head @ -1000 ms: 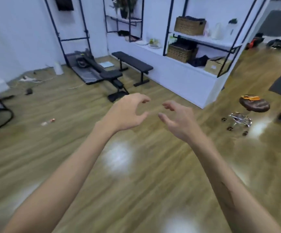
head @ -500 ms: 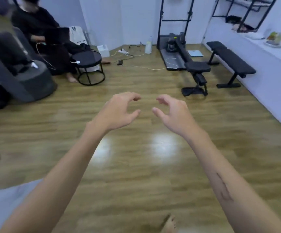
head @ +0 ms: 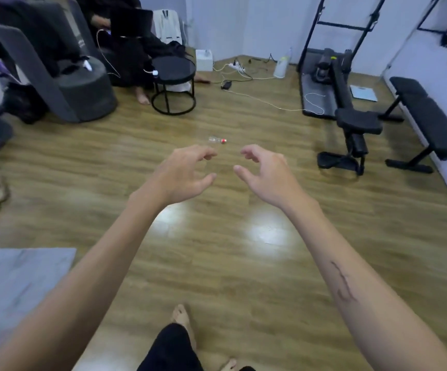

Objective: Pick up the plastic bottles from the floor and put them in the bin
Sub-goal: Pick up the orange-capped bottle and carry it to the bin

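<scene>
Plastic bottle (head: 217, 140) lies on the floor (head: 217, 263) — beyond both empty hands.

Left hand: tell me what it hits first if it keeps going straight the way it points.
Probably the bottle. The left hand is empty, with loosely curled fingers, and points forward over bare floor towards it. Nothing else shows in that line, though depth is hard to judge.

Bare floor (head: 217, 236) open ahead; round table (head: 173, 73) stands far left, weight bench (head: 356, 124) far right, cable (head: 257, 99) behind.
</scene>
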